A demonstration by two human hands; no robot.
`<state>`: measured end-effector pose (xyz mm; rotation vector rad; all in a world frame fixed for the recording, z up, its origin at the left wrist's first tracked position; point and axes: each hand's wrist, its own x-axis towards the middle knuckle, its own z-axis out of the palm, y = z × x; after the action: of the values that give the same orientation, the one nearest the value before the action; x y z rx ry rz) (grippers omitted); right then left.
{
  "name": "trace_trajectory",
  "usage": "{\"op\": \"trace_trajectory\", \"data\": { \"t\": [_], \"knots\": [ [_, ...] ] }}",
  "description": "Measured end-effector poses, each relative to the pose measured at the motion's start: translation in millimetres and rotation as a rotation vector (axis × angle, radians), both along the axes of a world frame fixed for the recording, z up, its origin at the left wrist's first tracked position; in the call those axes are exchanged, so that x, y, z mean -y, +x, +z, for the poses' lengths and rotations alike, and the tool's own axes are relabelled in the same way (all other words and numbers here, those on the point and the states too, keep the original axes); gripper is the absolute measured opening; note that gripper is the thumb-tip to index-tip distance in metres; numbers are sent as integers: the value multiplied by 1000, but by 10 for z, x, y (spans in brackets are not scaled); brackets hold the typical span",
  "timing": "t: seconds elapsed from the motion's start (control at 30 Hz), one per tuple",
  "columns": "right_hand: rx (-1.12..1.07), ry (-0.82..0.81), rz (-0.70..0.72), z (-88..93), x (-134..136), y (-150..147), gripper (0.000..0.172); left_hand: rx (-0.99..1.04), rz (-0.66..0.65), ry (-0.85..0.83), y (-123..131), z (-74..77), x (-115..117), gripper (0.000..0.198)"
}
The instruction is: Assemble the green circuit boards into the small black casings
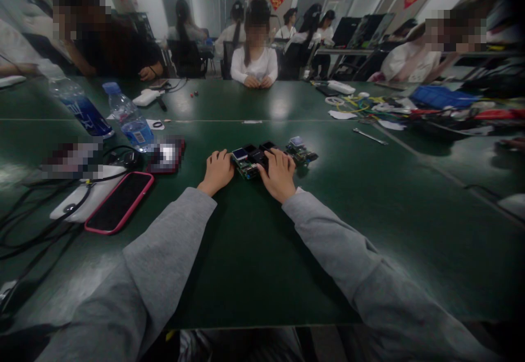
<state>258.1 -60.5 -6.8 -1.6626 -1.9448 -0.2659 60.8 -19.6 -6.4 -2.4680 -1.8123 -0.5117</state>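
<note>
A small green circuit board with a little screen (241,157) lies on the table in front of me. Black box-like pieces (259,157) sit close against its right side; their exact kind is hard to make out. My left hand (218,171) rests at the board's left edge, its fingers loosely bent and apart. Over the black pieces lies my right hand (280,174), the thumb on the near side and the fingers across the far side, gripping one of them. Just beyond the right fingers is a second circuit board (302,153) with a small raised screen.
To the left are a pink-edged phone (118,202), a white device (88,192), black cables and two bottles, one with a blue cap (130,118). A wrench (369,136) lies at the right, before a heap of wires and a blue tray (443,98). People sit across the table.
</note>
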Motion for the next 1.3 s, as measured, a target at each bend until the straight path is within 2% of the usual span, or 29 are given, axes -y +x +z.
{"op": "trace_trajectory", "data": {
  "t": [0.7, 0.87, 1.1, 1.3],
  "knots": [
    [-67, -10, 10, 40, 8, 1, 49, 5, 11, -8, 2, 0, -6, 45],
    [-132, 73, 7, 73, 4, 21, 45, 26, 3, -28, -9, 16, -3, 45],
    [-259, 236, -14, 52, -168, 315, 37, 299, -14, -58, -12, 54, -72, 45],
    [-203, 263, 161, 129, -74, 239, 33, 532, -129, -62, 0, 83, -82, 56]
  ]
}}
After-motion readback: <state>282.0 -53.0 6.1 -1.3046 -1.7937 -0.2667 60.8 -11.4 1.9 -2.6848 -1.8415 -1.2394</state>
